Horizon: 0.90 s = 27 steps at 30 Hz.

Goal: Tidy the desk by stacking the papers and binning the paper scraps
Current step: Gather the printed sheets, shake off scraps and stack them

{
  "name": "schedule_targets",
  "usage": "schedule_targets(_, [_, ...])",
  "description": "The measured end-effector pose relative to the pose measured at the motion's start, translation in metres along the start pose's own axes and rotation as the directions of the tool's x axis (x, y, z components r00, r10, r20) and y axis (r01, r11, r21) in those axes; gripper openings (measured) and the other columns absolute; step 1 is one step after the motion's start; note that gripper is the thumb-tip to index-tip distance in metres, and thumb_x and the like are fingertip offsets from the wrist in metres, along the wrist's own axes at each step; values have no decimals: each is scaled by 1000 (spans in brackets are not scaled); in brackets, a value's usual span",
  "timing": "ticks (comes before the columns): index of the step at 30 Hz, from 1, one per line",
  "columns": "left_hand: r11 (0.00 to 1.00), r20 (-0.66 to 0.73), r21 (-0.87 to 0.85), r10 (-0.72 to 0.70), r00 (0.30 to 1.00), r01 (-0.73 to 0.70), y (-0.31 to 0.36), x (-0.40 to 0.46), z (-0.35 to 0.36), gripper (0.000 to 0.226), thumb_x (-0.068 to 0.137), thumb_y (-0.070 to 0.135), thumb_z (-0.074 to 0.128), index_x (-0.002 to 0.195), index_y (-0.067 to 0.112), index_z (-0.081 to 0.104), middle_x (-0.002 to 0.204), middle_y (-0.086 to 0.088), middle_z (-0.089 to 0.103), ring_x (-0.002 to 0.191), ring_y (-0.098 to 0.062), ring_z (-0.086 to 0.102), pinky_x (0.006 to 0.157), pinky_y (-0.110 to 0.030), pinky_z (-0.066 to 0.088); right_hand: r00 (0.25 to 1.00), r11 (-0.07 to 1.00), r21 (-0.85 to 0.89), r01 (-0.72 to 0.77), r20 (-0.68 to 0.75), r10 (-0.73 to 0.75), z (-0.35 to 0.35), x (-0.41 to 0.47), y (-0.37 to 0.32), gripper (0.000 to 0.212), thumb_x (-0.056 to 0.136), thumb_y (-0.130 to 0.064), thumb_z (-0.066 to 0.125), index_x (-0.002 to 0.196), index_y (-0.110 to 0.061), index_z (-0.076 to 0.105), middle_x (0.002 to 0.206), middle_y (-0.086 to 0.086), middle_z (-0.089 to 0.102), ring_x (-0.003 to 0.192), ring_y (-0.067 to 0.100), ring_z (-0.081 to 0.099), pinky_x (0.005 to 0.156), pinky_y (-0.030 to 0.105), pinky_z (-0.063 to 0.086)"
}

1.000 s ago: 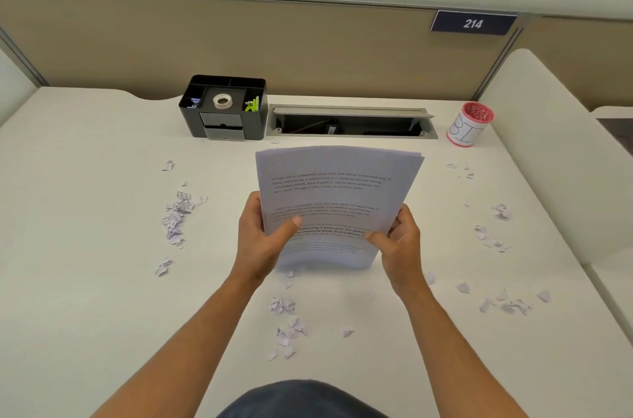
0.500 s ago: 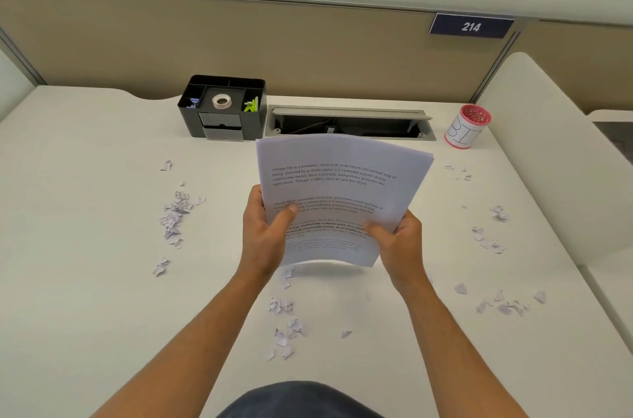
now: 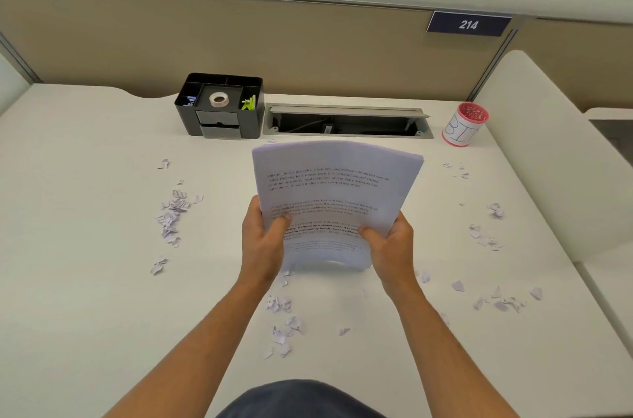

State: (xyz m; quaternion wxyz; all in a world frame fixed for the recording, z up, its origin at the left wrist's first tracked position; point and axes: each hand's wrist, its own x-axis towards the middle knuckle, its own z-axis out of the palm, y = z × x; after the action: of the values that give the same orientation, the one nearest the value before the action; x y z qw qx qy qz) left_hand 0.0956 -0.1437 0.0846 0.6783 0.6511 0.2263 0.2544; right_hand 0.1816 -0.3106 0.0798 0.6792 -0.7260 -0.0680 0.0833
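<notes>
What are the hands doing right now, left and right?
Left hand: grips the left edge of the stack of papers, thumb on top.
Right hand: grips the stack's right edge, thumb on top.

Paper stack [image 3: 337, 191] squared up vs 0.5 s ago, top edge less tilted; both hands regripped slightly.

— What's the desk [image 3: 85, 212] like?
— Smooth, matt, off-white laminate by the look of it. The papers [image 3: 337, 184] are thin white sheets with black print, and the scraps [image 3: 171, 212] are torn bits of the same.
— And the organiser [image 3: 219, 130]?
— Dark matt plastic. The cable tray [image 3: 346, 108] looks like grey brushed metal.
</notes>
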Motion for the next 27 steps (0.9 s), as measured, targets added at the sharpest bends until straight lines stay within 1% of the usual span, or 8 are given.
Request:
schedule_targets(5, [1000,10,1,-11,1000,11,-3,-1,-4,41,77,18,53,117,14,57,107,-2,67,97,-16,64,69,-18,54,999,998,-58,-12,35,14,-2,-4,9,41,82,8,64,109,-24,59,102,-1,69,94,12,66,76,22,54])
schedule_targets(7, [1000,21,2,-4,1000,4,-1,0,-4,40,75,16,55,115,18,58,105,2,68,96,-12,65,69,-16,54,999,999,-47,-25,31,27,-2,-5,12,43,82,8,64,107,-27,59,102,-2,69,93,12,66,78,25,56])
schedule_targets(11, [1000,17,10,-7,1000,7,0,0,-2,38,75,15,59,110,27,60,101,9,69,94,-9,65,69,-16,54,998,997,-59,-42,37,44,-2,-5,16,42,84,7,63,117,-18,59,106,-1,68,99,14,65,84,28,56])
schedule_targets(16, [1000,9,14,4,1000,-4,2,3,-1,43,79,16,57,121,20,57,110,2,67,102,-20,63,79,-30,56,999,997,-77,31,28,-28,-2,-2,7,40,85,9,61,110,-22,59,103,-4,68,95,7,64,76,14,52])
schedule_targets(20, [997,13,-9,-81,997,82,-7,2,-5,47,73,14,60,119,17,56,113,-4,66,105,-25,62,87,-44,57,999,995,-99,10,43,-5,0,-8,16,44,86,8,60,104,-32,58,99,-9,67,90,-1,64,73,12,52])
schedule_targets(22, [995,33,-22,-100,994,101,-10,3,-6,46,70,11,61,115,18,60,111,-4,68,105,-26,63,84,-39,57,1000,995,-102,5,32,-2,1,-10,20,43,86,7,60,104,-31,58,98,-10,66,90,-1,63,72,12,51])
schedule_targets(25, [996,72,-11,-82,994,83,-7,4,-6,41,70,10,63,109,23,64,104,3,71,98,-17,66,74,-23,56,1000,996,-93,9,27,-7,1,-8,23,40,86,6,61,112,-24,58,100,-10,66,93,1,63,75,15,53])
schedule_targets(27, [996,96,20,-91,991,89,-9,4,-6,38,70,12,65,104,29,67,99,9,73,94,-12,67,71,-20,55,999,996,-84,-10,36,13,1,-7,26,41,86,7,61,113,-24,58,103,-9,67,95,0,63,80,18,54])
